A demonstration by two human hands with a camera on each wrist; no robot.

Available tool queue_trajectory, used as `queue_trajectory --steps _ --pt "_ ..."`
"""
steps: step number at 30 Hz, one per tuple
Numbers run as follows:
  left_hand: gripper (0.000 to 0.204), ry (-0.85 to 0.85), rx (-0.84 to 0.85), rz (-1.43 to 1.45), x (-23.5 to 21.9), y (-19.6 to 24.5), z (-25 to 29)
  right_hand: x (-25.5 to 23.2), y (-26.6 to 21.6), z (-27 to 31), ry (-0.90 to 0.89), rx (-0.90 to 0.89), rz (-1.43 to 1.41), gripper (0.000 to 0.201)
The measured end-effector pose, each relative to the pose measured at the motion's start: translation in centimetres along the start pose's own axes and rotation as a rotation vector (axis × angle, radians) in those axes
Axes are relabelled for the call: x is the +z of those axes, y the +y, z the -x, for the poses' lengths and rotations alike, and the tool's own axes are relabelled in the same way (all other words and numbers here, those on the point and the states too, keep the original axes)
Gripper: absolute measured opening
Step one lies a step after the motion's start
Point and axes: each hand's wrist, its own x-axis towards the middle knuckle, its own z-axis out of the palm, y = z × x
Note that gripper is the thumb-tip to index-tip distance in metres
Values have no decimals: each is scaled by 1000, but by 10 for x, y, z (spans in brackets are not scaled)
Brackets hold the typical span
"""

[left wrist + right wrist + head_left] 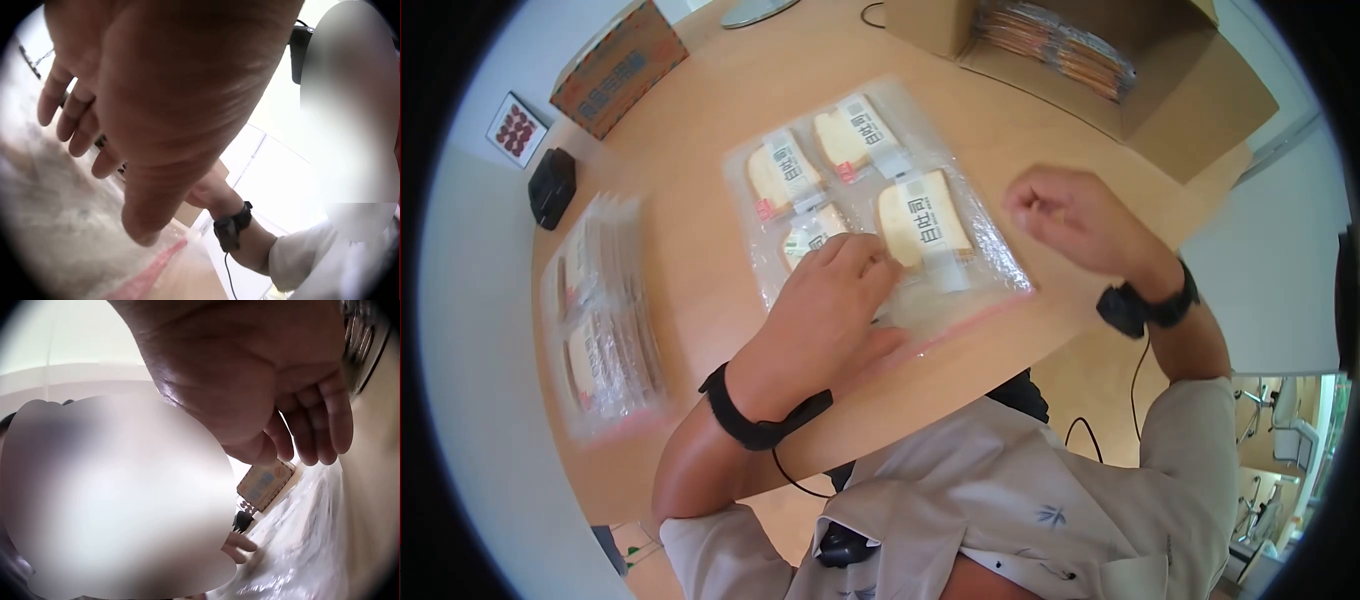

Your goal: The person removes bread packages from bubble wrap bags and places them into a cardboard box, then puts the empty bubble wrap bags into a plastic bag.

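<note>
A large clear zip bag (745, 200) with a red seal strip lies flat on the table, holding several slices of white bread (925, 215) in printed wrappers. My left hand (825, 300) lies over its near part, fingers on the lower-left slice and partly hiding it. In the left wrist view that hand's fingers (81, 115) are relaxed above the blurred plastic. Just off the bag's right edge is my right hand (1075, 215), its fingers loosely curled and nothing in them. The right wrist view shows the right hand's fingers (312, 431) hanging relaxed, with the shiny plastic below.
At the left, similar filled bags (605, 310) form a stack. An open cardboard box (1200, 110) at the back right contains several wrapped packs (1055, 50). Toward the back left stand a closed carton (620, 70), a small picture card (517, 130) and a black object (552, 188).
</note>
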Motion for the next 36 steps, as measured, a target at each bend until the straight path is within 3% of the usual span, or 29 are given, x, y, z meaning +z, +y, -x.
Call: queue_trajectory --steps 2,6,8,11,18,20,21,23,25,27,29,36 --pt "49 -57 30 18 7 -2 -7 5 -8 28 -22 -31 23 12" --pt "47 -13 63 4 16 0 -6 24 -6 58 47 -81 102 21" --pt "45 8 67 14 19 -3 -5 31 -4 60 53 -71 186 34" --pt "39 47 80 -6 23 -11 -5 36 1 55 61 -71 309 37" --pt "19 98 87 93 19 -19 -4 39 -12 55 75 -61 411 35" --pt "15 115 79 119 17 -19 -4 39 -23 61 127 -232 478 34" --pt "12 123 9 190 16 -18 -5 42 -32 64 129 -236 479 34" --pt "9 128 -57 258 15 -16 -6 52 -50 66 -128 -388 354 31" --pt "10 148 -200 439 14 -15 -7 70 -54 56 -111 -449 434 29" --pt "11 152 -229 498 11 -14 -7 86 -51 45 -92 -513 520 28" --pt "12 164 -259 557 10 -13 -6 92 -40 30 111 -485 715 30" --pt "12 145 -297 599 16 -13 -6 89 -29 17 19 -419 833 30"
